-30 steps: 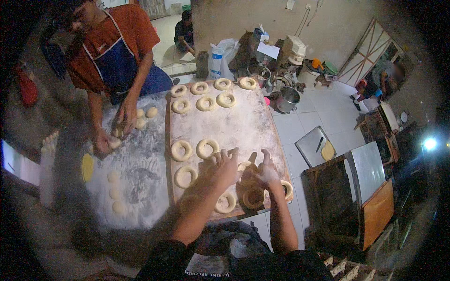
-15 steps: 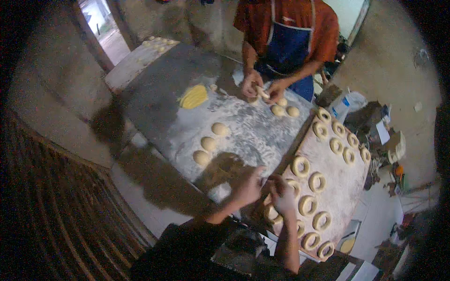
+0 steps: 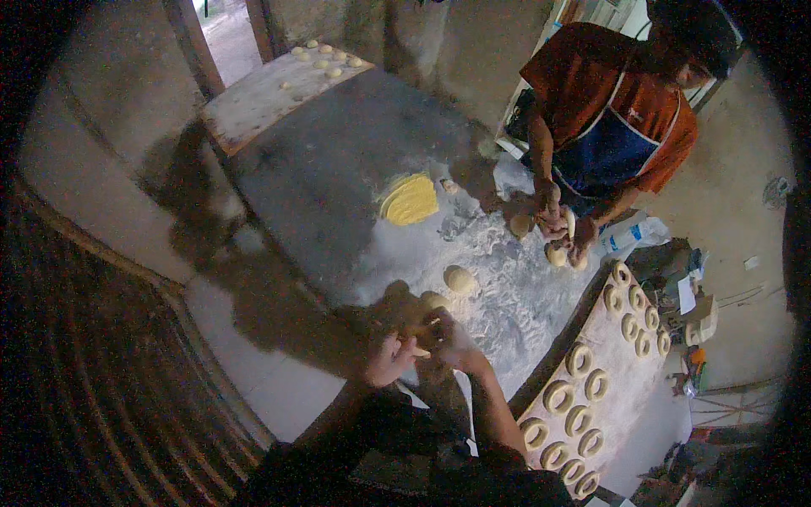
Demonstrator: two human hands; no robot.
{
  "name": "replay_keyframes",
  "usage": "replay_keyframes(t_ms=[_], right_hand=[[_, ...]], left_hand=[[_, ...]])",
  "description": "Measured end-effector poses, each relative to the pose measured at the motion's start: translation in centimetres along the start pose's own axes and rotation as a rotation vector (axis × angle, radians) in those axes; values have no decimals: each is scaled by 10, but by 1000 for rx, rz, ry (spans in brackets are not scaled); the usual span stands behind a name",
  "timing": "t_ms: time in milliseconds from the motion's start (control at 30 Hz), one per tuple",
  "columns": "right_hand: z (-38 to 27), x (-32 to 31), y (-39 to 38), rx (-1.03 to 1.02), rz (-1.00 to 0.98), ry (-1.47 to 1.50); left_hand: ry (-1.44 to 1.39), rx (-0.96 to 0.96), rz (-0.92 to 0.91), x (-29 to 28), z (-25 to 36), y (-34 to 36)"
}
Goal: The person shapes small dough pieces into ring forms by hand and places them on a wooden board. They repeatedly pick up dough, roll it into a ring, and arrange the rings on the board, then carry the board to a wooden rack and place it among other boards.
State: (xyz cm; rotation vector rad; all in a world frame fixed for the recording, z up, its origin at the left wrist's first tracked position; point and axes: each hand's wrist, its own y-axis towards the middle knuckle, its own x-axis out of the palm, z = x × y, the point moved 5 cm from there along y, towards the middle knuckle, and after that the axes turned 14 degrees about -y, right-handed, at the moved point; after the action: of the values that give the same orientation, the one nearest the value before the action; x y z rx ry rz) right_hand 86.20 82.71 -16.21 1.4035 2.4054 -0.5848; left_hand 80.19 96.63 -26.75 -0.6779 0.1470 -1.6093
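Note:
My left hand [image 3: 390, 359] is closed at the near edge of the floured table, and a small pale bit of dough [image 3: 420, 351] shows at its fingertips. Close beside it is my right hand [image 3: 454, 340], its fingers curled, shadowed and blurred; what they grip is hidden. Just beyond my hands a dough ball [image 3: 435, 301] is partly covered by shadow. Another dough ball [image 3: 460, 280] lies a little farther off on the flour.
Rings of dough [image 3: 558, 396] cover much of a board [image 3: 623, 372] at right. Across the table a co-worker [image 3: 604, 127] in a blue apron handles a dough strip [image 3: 570, 223]. A yellow mass [image 3: 410, 199] lies mid-table. A far-left board [image 3: 253, 110] carries small dough pieces.
My view has swung, so the table sits differently in it. My hands have moved left from beside the ring board to the row of dough balls, where two balls now show instead of three.

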Motion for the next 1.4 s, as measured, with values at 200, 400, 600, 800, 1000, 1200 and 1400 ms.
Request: replay_keyframes(t_ms=[200, 400, 600, 800, 1000, 1200, 1400], right_hand=[[-41, -24, -29, 58, 11, 323], [-45, -31, 9, 39, 585, -190], [-25, -33, -7, -213, 91, 686], [-26, -56, -45, 126, 432, 459], [-26, -71, -67, 2, 259, 404], [-7, -100, -140, -253, 475, 1025], [83, -125, -214, -384, 721, 1176]], left_hand=[[135, 309, -272, 31, 111, -30], [517, 596, 14, 56, 154, -23], [351, 891, 45, 68, 158, -21], [549, 1139, -63, 80, 121, -6], [1292, 1546, 231, 142, 92, -21], [250, 915, -284, 209, 98, -27], [189, 745, -446, 292, 50, -51]])
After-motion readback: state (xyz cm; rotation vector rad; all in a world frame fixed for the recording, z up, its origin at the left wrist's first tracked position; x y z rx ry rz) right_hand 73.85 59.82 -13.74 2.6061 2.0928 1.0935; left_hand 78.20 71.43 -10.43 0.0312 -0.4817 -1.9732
